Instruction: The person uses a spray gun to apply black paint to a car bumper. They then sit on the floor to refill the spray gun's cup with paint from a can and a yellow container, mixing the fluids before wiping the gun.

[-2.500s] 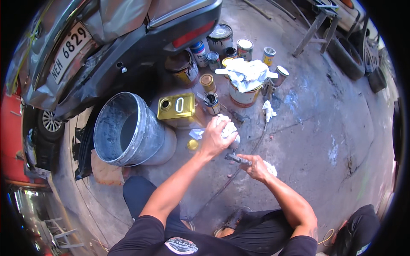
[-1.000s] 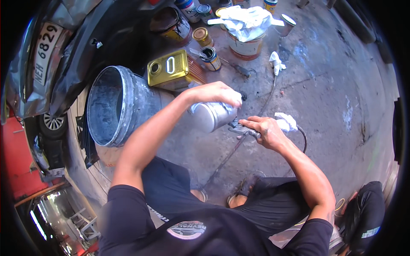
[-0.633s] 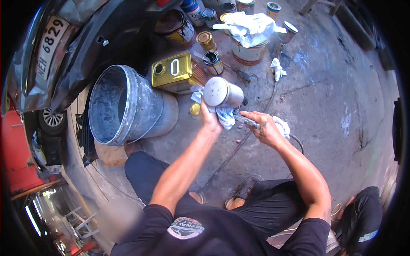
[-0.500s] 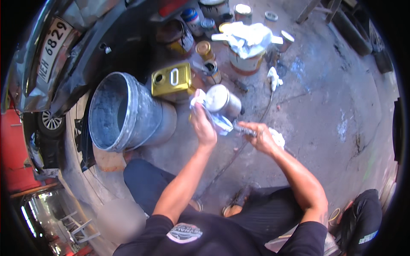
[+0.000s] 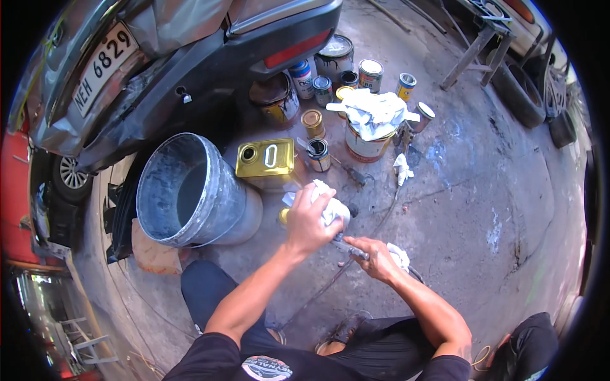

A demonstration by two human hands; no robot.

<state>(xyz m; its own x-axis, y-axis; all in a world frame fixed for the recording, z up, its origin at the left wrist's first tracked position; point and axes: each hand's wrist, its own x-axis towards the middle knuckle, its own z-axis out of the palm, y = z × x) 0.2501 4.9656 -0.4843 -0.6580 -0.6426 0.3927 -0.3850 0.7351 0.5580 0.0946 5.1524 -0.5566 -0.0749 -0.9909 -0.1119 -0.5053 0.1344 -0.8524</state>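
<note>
Two hands work just apart above concrete floor (image 5: 464, 254): the left hand (image 5: 308, 223) clasps a white cloth (image 5: 330, 209) around a spray gun (image 5: 354, 249), whose metal body the right hand (image 5: 376, 259) grips. A grey bucket (image 5: 244, 211) and gold tin (image 5: 255, 167) crowd the left; floor stretches widely rightward.

Below me, a stained grey floor (image 5: 457, 209) holds a large bucket (image 5: 244, 216) at left, a gold rectangular can (image 5: 286, 159) beside it, and paint cans (image 5: 370, 77) toward the far side.
</note>
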